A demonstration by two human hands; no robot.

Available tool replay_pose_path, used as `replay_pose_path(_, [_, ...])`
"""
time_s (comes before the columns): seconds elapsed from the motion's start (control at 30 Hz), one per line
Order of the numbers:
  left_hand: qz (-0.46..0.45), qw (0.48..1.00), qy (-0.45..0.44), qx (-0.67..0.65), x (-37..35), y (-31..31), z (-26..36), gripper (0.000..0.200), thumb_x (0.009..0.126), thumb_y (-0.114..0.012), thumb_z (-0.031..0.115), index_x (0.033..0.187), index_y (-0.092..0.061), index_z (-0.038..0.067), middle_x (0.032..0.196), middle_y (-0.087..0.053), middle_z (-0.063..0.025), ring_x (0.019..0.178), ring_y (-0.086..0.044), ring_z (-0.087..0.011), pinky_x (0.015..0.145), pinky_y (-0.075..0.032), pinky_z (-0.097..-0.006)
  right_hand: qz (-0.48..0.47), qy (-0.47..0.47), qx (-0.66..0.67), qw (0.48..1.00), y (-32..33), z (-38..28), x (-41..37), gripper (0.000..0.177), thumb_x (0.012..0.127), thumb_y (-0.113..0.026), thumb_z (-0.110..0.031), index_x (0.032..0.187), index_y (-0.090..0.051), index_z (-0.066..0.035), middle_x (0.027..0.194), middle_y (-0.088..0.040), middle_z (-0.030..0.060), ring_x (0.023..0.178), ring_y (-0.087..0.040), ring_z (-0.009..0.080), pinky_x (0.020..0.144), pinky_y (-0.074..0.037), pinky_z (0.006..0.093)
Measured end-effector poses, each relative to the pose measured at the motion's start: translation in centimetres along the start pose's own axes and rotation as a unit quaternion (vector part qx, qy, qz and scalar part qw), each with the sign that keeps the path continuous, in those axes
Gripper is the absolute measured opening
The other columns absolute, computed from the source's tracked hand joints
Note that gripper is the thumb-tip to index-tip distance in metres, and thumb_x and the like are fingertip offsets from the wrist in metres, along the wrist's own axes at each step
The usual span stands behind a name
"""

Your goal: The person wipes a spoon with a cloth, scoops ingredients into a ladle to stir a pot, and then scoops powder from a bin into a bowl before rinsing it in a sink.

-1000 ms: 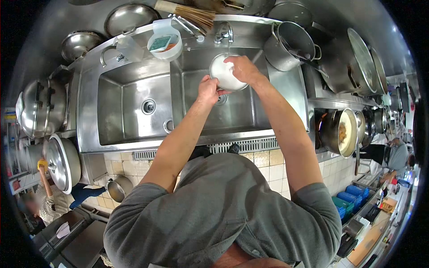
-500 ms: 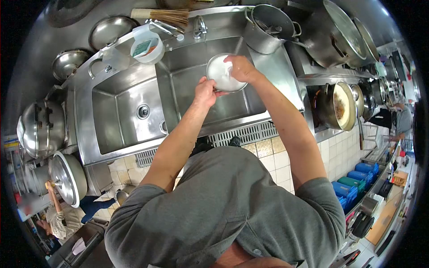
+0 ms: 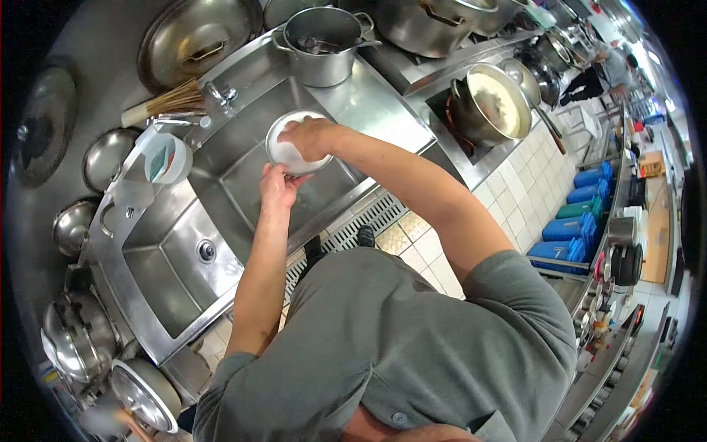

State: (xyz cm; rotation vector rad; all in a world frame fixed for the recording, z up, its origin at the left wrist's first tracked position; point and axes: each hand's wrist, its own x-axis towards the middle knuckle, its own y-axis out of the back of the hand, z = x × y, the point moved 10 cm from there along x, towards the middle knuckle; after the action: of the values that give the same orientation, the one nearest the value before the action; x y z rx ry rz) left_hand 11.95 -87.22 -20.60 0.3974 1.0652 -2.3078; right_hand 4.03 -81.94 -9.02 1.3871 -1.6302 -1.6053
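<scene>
A round metal bowl (image 3: 269,149) with white contents (image 3: 290,158) is held over the right-hand sink basin (image 3: 243,173). My left hand (image 3: 278,186) grips its near rim, fingers underneath and thumb at the side. My right hand (image 3: 308,138) reaches into the bowl from the right. Its fingertips are down in the white contents, so their closure is hidden. Whether the contents are rice, powder or cloudy liquid I cannot make out.
Behind the basin stand a tap (image 3: 221,96) and a white tub (image 3: 169,160). A deep pot (image 3: 322,59) sits on the counter, and another pot (image 3: 490,107) is over a lit burner at right. A person (image 3: 607,74) is in the far aisle.
The view has turned and shifted, so the sink now slants and the stove shows more. My right hand lies flatter and deeper over the bowl; my left hand keeps its hold.
</scene>
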Motion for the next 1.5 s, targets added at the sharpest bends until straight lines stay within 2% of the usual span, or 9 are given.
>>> replay_pose_path(0.03, [0.004, 1.000, 0.003, -0.002, 0.0, 0.0, 0.0, 0.038, 0.081, -0.045, -0.005, 0.118, -0.038, 0.002, 0.118, -0.052, -0.0249, 0.104, -0.059, -0.0460, 0.075, -0.057, -0.0665, 0.001, -0.005, 0.001, 1.000, -0.1, 0.0, -0.3, 0.050, 0.080, -0.069, -0.026, 0.129, -0.059, -0.022, 0.138, -0.051, 0.0157, 0.125, -0.052, 0.0373, 0.099, -0.047, 0.0452])
replay_pose_path(0.1, [0.006, 1.000, 0.006, -0.001, -0.2, 0.1, -0.2, 0.039, 0.081, -0.045, -0.005, 0.119, -0.038, 0.002, 0.118, -0.052, -0.0249, 0.104, -0.059, -0.0461, 0.076, -0.057, -0.0666, -0.045, 0.000, -0.057, 0.997, -1.6, -0.2, -0.6, 0.088, 0.072, -0.078, -0.023, 0.148, -0.034, -0.029, 0.156, -0.028, 0.0117, 0.128, -0.048, 0.0403, 0.104, -0.044, 0.0455])
replay_pose_path(0.43, [-0.004, 1.000, -0.002, 0.008, 0.1, 1.0, -1.4, 0.041, 0.079, -0.046, -0.004, 0.119, -0.037, 0.003, 0.116, -0.053, -0.0242, 0.097, -0.062, -0.0451, 0.075, -0.059, -0.0629, -0.033, -0.051, -0.117, 0.991, -3.6, -0.1, -0.3, 0.088, 0.076, -0.075, -0.014, 0.150, -0.029, -0.031, 0.158, -0.023, 0.0126, 0.133, -0.041, 0.0410, 0.097, -0.051, 0.0447])
replay_pose_path(0.6, [0.024, 1.000, -0.006, -0.010, -0.1, 2.2, -1.8, 0.037, 0.078, -0.047, -0.004, 0.114, -0.040, 0.003, 0.113, -0.055, -0.0236, 0.096, -0.062, -0.0447, 0.073, -0.058, -0.0634, -0.023, -0.079, -0.089, 0.993, -3.9, -0.2, -0.2, 0.074, 0.078, -0.072, -0.011, 0.142, -0.037, -0.028, 0.150, -0.031, 0.0145, 0.130, -0.045, 0.0392, 0.089, -0.056, 0.0424])
replay_pose_path(0.67, [-0.012, 1.000, 0.016, -0.022, 0.0, 1.9, -2.2, 0.040, 0.080, -0.045, -0.006, 0.119, -0.039, 0.005, 0.122, -0.051, -0.0232, 0.106, -0.058, -0.0466, 0.082, -0.052, -0.0712, -0.010, -0.078, -0.085, 0.993, -4.9, 0.1, 0.7, 0.071, 0.079, -0.070, -0.012, 0.140, -0.038, -0.028, 0.147, -0.032, 0.0146, 0.127, -0.048, 0.0383, 0.087, -0.056, 0.0432])
replay_pose_path(1.03, [0.001, 1.000, 0.013, -0.004, -0.9, 1.7, -1.2, 0.030, 0.079, -0.045, -0.006, 0.107, -0.043, 0.004, 0.108, -0.056, -0.0225, 0.091, -0.064, -0.0444, 0.065, -0.061, -0.0609, 0.009, -0.065, -0.050, 0.997, -4.0, 1.1, 2.1, 0.033, 0.086, -0.059, -0.011, 0.118, -0.067, -0.020, 0.117, -0.068, 0.0103, 0.111, -0.064, 0.0273, 0.092, -0.053, 0.0410])
replay_pose_path(1.17, [0.013, 1.000, 0.028, 0.006, -0.8, 2.6, -2.0, 0.033, 0.079, -0.046, -0.006, 0.110, -0.040, 0.005, 0.112, -0.053, -0.0226, 0.097, -0.061, -0.0454, 0.069, -0.059, -0.0638, 0.020, 0.003, 0.023, 1.000, -2.5, 1.4, 2.9, 0.046, 0.071, -0.075, -0.017, 0.116, -0.067, -0.015, 0.114, -0.068, 0.0135, 0.108, -0.064, 0.0300, 0.093, -0.050, 0.0406])
replay_pose_path(1.43, [-0.001, 0.999, 0.033, -0.011, -1.0, 3.1, -2.4, 0.029, 0.082, -0.046, -0.005, 0.108, -0.040, 0.004, 0.114, -0.050, -0.0238, 0.097, -0.061, -0.0469, 0.072, -0.057, -0.0671, 0.057, 0.068, 0.226, 0.970, 2.0, 2.2, 2.7, 0.035, 0.073, -0.064, -0.010, 0.106, -0.069, -0.005, 0.095, -0.071, 0.0182, 0.091, -0.068, 0.0317, 0.084, -0.052, 0.0399])
replay_pose_path(1.5, [0.023, 0.999, 0.034, -0.018, -1.4, 3.1, -2.0, 0.027, 0.079, -0.045, -0.006, 0.105, -0.041, 0.001, 0.108, -0.056, -0.0238, 0.092, -0.065, -0.0437, 0.066, -0.061, -0.0605, 0.081, 0.067, 0.213, 0.971, 1.9, 2.3, 2.6, 0.031, 0.075, -0.064, -0.011, 0.105, -0.069, -0.005, 0.095, -0.070, 0.0194, 0.091, -0.068, 0.0341, 0.084, -0.052, 0.0415])
